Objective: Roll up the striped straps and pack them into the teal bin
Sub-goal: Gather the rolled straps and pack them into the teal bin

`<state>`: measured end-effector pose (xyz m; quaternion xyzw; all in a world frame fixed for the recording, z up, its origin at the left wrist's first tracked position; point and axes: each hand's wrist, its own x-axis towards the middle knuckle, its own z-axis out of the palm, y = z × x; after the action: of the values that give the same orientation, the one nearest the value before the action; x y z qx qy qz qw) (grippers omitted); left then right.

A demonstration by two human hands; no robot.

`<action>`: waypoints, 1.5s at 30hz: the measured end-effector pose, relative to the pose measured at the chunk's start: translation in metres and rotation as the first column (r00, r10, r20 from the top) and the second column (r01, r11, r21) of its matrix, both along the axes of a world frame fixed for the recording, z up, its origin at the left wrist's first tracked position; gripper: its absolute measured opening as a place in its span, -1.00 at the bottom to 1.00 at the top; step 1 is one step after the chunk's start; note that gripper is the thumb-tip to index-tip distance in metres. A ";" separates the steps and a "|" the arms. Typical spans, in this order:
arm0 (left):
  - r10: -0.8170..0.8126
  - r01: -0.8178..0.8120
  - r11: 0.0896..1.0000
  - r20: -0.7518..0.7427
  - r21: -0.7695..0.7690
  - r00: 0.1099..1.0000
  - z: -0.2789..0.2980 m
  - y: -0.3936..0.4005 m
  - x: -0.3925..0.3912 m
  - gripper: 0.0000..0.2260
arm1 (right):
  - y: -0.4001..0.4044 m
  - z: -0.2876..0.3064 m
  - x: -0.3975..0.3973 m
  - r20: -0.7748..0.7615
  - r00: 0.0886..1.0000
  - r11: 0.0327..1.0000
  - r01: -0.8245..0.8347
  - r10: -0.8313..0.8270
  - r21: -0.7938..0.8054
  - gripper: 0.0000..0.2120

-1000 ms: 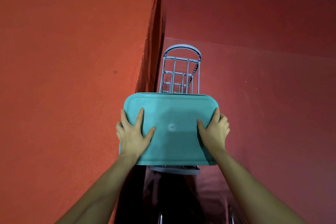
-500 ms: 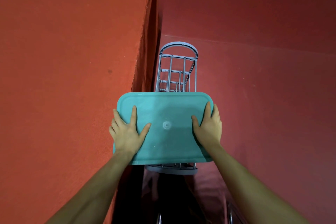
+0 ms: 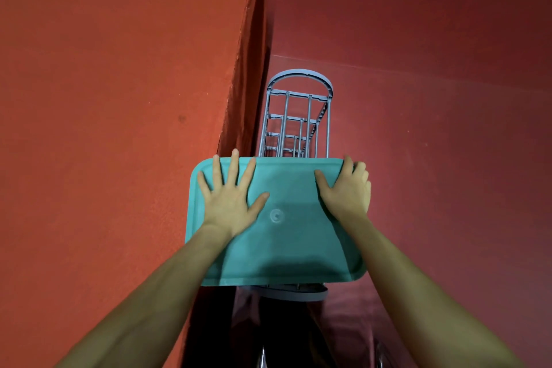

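A flat teal surface (image 3: 277, 221), which I take to be the teal bin seen from its lid or its base, fills the middle of the frame and sits on top of a grey wire rack (image 3: 297, 116) whose tiers run away toward the upper centre. The left hand (image 3: 231, 194) lies flat on the surface at centre left with its fingers spread and straight, pressing rather than gripping. The right hand (image 3: 348, 188) rests at the upper right corner with its thumb on the face and its fingers curled over the edge, holding it. No striped straps are visible anywhere, so whether they are rolled and packed cannot be told; judging by the bin being handled on the rack, the work is probably either just starting or ending. An orange-red wall (image 3: 119, 98) crowds the left of the frame, leaving little room beside the rack.
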<state>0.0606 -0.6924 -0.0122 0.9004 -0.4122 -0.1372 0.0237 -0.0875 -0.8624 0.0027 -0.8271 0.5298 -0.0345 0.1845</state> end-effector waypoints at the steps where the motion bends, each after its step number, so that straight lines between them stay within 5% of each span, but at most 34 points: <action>1: 0.005 -0.005 1.000 0.001 0.003 1.000 0.000 -0.005 0.001 -0.25 | -0.002 -0.002 0.001 0.013 1.000 1.000 -0.007 0.007 -0.014 -0.35; 11: 0.056 -0.055 0.998 0.063 -0.022 0.996 -0.012 -0.020 0.000 -0.29 | -0.013 -0.008 0.000 0.091 0.995 0.993 -0.041 0.032 0.106 -0.46; 15: 0.047 -0.045 0.998 0.080 -0.032 0.996 -0.014 -0.023 -0.004 -0.30 | -0.012 -0.009 -0.007 -0.013 0.978 0.978 -0.206 0.206 0.022 -0.39; 25: -0.018 0.050 0.984 0.179 -0.172 0.984 -0.016 -0.042 0.021 -0.38 | -0.028 -0.015 0.005 -0.093 0.976 0.977 -0.204 0.198 -0.062 -0.54; 32: -0.056 0.100 0.968 0.193 -0.230 0.980 -0.017 -0.045 0.020 -0.46 | -0.023 -0.019 0.001 -0.012 0.982 0.978 -0.191 0.191 -0.077 -0.56; 35: 0.012 0.013 0.983 0.132 -0.184 0.991 -0.016 -0.044 0.015 -0.42 | -0.019 -0.018 0.000 -0.056 0.982 0.970 -0.187 0.180 -0.155 -0.52; 41: 0.369 -0.370 0.928 0.017 0.037 0.929 -0.008 0.017 -0.011 -0.35 | 0.026 -0.011 -0.020 -0.155 0.987 0.999 -0.021 0.029 0.050 -0.41; 45: 0.314 -0.315 0.944 -0.028 -0.099 0.949 0.002 0.035 -0.011 -0.33 | 0.029 -0.001 -0.023 -0.059 0.998 0.992 0.005 0.002 0.122 -0.42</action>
<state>0.0492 -0.6570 -0.0102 0.9514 -0.2696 -0.1155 0.0937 -0.1109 -0.8338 0.0012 -0.8145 0.5367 0.0222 0.2192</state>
